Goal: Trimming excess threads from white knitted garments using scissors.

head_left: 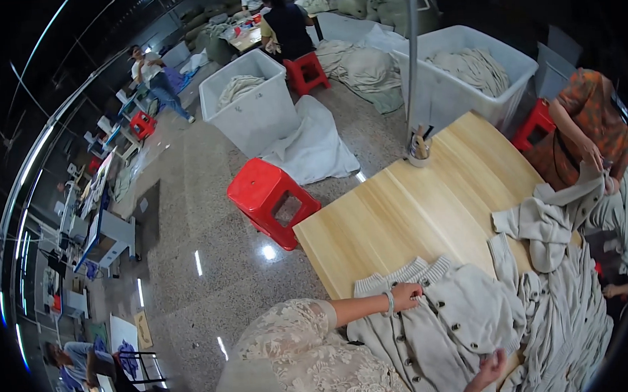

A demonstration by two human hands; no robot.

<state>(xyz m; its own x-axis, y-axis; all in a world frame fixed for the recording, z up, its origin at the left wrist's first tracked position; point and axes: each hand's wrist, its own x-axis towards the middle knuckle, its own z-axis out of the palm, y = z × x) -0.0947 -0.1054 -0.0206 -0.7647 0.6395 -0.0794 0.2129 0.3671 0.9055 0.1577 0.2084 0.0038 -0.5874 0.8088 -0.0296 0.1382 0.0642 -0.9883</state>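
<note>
A cream knitted cardigan with dark buttons lies spread on the light wooden table. My left hand, with a pale bracelet at the wrist, is closed on the cardigan's button edge near the ribbed hem. Lower down, my right hand hovers by the cardigan's near side, its fingers apart and holding nothing that I can see. Beside it is a heap of similar cream knitwear, running over the table's right side.
Across the table's right end, a person in an orange patterned top handles another cream cardigan. A cup of tools stands by a metal pole. Around are a red stool and white bins of knitwear.
</note>
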